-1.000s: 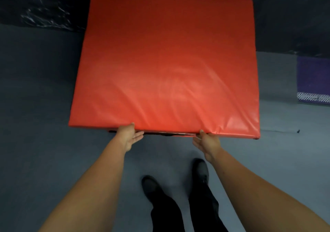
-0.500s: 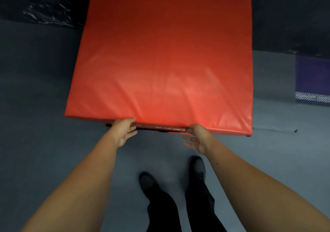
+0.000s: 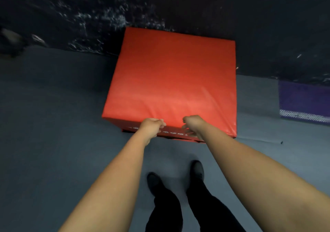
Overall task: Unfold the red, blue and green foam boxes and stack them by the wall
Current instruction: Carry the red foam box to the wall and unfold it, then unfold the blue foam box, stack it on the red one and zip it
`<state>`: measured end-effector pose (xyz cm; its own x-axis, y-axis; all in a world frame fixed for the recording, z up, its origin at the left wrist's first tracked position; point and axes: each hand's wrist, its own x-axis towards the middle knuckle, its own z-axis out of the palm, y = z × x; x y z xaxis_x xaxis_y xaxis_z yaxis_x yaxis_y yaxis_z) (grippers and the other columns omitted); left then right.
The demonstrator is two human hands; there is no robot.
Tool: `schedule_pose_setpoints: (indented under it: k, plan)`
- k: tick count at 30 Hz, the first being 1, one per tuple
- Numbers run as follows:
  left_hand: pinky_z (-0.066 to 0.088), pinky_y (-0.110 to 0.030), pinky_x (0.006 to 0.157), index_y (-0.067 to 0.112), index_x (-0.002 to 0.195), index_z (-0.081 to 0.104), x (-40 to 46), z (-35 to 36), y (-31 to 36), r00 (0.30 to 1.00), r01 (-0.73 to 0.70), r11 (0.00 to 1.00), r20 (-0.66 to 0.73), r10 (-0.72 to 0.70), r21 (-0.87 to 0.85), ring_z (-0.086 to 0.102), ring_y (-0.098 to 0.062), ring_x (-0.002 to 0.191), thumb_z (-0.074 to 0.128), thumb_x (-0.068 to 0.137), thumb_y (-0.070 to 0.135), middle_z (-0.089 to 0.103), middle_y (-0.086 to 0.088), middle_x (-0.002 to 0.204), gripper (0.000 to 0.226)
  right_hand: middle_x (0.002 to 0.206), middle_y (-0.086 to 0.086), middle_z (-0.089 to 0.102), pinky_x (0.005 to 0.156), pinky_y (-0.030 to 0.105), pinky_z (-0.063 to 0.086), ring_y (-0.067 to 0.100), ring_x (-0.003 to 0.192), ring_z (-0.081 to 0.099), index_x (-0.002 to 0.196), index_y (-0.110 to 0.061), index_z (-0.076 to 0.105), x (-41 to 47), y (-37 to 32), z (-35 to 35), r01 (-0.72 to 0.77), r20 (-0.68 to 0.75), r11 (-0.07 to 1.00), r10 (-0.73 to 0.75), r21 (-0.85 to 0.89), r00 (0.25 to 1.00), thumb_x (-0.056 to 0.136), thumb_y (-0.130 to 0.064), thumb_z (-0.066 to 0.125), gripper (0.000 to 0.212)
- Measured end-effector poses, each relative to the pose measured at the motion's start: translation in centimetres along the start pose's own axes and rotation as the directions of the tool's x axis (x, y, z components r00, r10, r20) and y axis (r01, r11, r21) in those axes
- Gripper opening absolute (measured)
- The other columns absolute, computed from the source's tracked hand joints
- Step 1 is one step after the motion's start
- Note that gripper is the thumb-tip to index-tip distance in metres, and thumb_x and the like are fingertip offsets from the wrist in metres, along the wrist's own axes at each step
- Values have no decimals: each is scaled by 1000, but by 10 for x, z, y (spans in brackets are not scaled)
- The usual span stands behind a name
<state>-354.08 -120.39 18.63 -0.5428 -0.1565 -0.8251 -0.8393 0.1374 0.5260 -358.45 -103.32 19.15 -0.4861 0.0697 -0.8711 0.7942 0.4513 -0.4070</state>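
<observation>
The red foam box point(image 3: 171, 81) sits on the grey floor with its far side against the dark wall point(image 3: 178, 5). Its wide top panel faces up, and a narrow front face with white lettering shows below my hands. My left hand point(image 3: 151, 126) is curled over the near top edge, left of its middle. My right hand point(image 3: 193, 124) grips the same edge just to the right, with its fingers down on the front face. No blue or green box is in view.
A purple mat point(image 3: 303, 101) with a white patterned strip lies on the floor at the right by the wall. Grey floor point(image 3: 53, 124) spreads to the left and in front. My black shoes point(image 3: 197, 171) stand just short of the box.
The red box has dropped away from me and now rests on the floor by the wall. Both hands have shifted closer together on its near edge.
</observation>
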Motion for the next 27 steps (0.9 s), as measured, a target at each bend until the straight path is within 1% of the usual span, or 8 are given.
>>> schedule_pose_setpoints:
  k: [3, 6, 10, 13, 17, 19, 23, 27]
  plan:
    - [47, -31, 77, 18, 75, 69, -63, -10, 23, 997, -73, 997, -41, 72, -25, 63, -21, 92, 55, 103, 33, 72, -4, 98, 34, 112, 24, 69, 61, 27, 41, 27, 84, 57, 107, -5, 61, -57, -17, -6, 84, 11, 994, -83, -72, 996, 100, -17, 44, 23]
    - [46, -33, 78, 16, 74, 68, -130, -19, 37, 991, -102, 994, -91, 98, -45, 62, -23, 91, 48, 106, 33, 71, -9, 101, 41, 101, 19, 67, 66, 29, 42, 28, 83, 57, 93, -9, 58, -112, -18, -13, 116, 54, 983, -109, -140, 993, 98, -20, 45, 18]
    - [47, -31, 80, 17, 114, 62, -217, -19, 48, 973, -135, 984, -205, 110, -113, 63, -21, 96, 32, 103, 5, 69, -5, 106, 34, 96, 16, 68, 75, 34, 47, 28, 80, 61, 97, -7, 63, -174, -11, -32, 208, 124, 943, -181, -261, 976, 97, -21, 47, 22]
    - [49, -31, 78, 17, 124, 56, -275, -8, 47, 952, -185, 975, -269, 146, -124, 67, -21, 97, 29, 103, 5, 75, -5, 95, 37, 96, 15, 67, 76, 35, 44, 28, 81, 61, 106, -6, 64, -215, -9, -50, 341, 206, 874, -284, -346, 936, 98, -18, 45, 24]
    - [53, -33, 80, 17, 123, 58, -359, 33, 20, 901, -250, 953, -402, 164, -172, 68, -22, 91, 25, 99, 0, 75, -10, 96, 44, 102, 15, 69, 88, 41, 52, 34, 96, 69, 123, -3, 59, -280, 12, -84, 554, 357, 748, -438, -365, 825, 101, -17, 43, 30]
    - [54, -37, 88, 19, 119, 62, -396, 56, -1, 860, -291, 935, -485, 162, -203, 67, -22, 94, 29, 98, 0, 73, -8, 106, 43, 100, 14, 69, 79, 37, 48, 29, 86, 64, 123, -1, 60, -310, 31, -95, 640, 422, 667, -490, -382, 762, 101, -19, 44, 32]
    - [51, -30, 78, 19, 112, 61, -482, 107, -55, 796, -358, 884, -593, 120, -302, 66, -21, 90, 39, 104, 14, 73, -3, 94, 24, 104, 24, 73, 68, 32, 46, 26, 77, 61, 102, -2, 68, -381, 85, -99, 765, 537, 481, -546, -427, 643, 97, -16, 46, 27]
    - [52, -38, 95, 17, 123, 57, -574, 140, -127, 740, -415, 825, -671, 59, -385, 70, -22, 87, 28, 103, 7, 75, -6, 84, 37, 90, 11, 69, 57, 26, 42, 21, 68, 61, 98, -9, 63, -476, 160, -76, 863, 706, 351, -501, -363, 501, 100, -16, 46, 19]
